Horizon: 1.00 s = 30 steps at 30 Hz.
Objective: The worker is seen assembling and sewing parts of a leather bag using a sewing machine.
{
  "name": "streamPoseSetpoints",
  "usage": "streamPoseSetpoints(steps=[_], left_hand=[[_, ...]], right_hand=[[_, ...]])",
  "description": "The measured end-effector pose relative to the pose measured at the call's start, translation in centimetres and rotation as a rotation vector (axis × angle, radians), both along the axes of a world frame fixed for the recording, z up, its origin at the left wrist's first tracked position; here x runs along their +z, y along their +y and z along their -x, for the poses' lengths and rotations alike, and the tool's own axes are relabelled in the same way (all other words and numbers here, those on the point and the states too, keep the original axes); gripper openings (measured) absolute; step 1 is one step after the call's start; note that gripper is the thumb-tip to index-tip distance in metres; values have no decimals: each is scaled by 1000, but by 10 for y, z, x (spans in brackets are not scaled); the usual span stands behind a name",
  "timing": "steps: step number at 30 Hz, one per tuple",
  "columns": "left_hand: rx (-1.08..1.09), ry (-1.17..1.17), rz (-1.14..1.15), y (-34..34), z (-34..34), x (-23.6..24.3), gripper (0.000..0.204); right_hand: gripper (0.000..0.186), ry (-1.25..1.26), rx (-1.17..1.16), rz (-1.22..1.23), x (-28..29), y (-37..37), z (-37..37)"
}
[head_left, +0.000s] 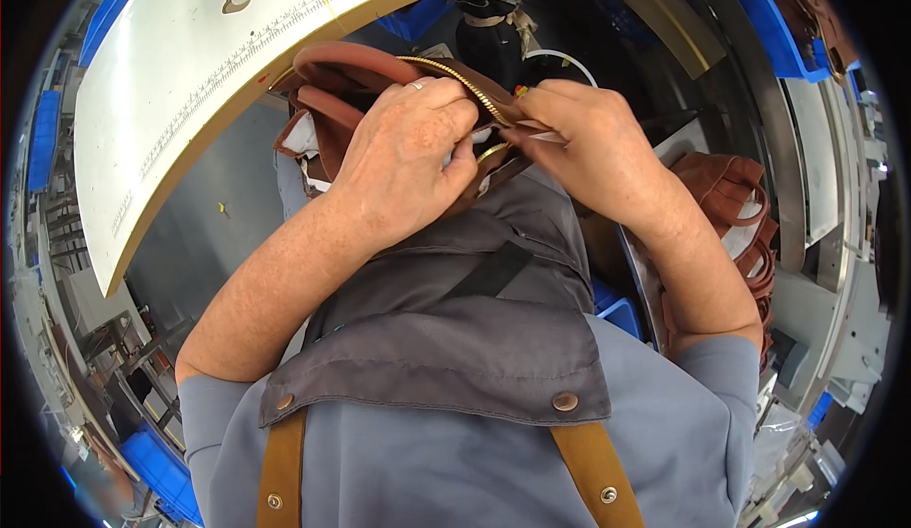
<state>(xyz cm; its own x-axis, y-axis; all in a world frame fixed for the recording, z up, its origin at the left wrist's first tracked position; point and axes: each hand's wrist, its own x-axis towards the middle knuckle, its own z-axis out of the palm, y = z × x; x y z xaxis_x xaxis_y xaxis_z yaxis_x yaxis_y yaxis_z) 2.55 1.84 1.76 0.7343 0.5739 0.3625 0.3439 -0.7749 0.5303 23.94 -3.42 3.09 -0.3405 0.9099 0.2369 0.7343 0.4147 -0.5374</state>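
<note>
Two hands of mine meet at the mouth of a brown handbag (327, 153), held before my grey apron (446, 362) by the near edge of the white worktop (180, 73); I cannot tell whether it touches that edge. The relation that matters is along the gold-toothed zip (479, 94): it arcs away from the rolled handles (349, 57), on the far left, and comes back rightward and toward me, ending between my hands. My right hand (593, 139) is nearer that end, its fingers pinched on the brown edge there. My left hand (403, 153) lies across the bag's body, fingers curled closed on the mouth, though their tips are hidden. The bag's long axis seems to slant from far left to near right; the folds make this uncertain. As for writing, a printed ruler scale (228, 101) follows the worktop's near edge, its figures too small for me to read, and I can make out no brand or label on the bag.
</note>
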Motion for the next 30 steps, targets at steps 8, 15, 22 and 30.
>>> streamPoseSetpoints(steps=[8, 15, 22, 30], left_hand=[[258, 168, -83, 0, -15, -13, 15], [290, 150, -183, 5, -22, -25, 11], [240, 129, -330, 14, -15, -28, 13], [192, 240, -430, 21, -16, -31, 28]], right_hand=[[20, 65, -49, 51, 4, 9, 13], [23, 129, -217, 36, -8, 15, 23], [39, 221, -237, 234, -31, 21, 27], [31, 141, -300, 206, -37, 34, 33]])
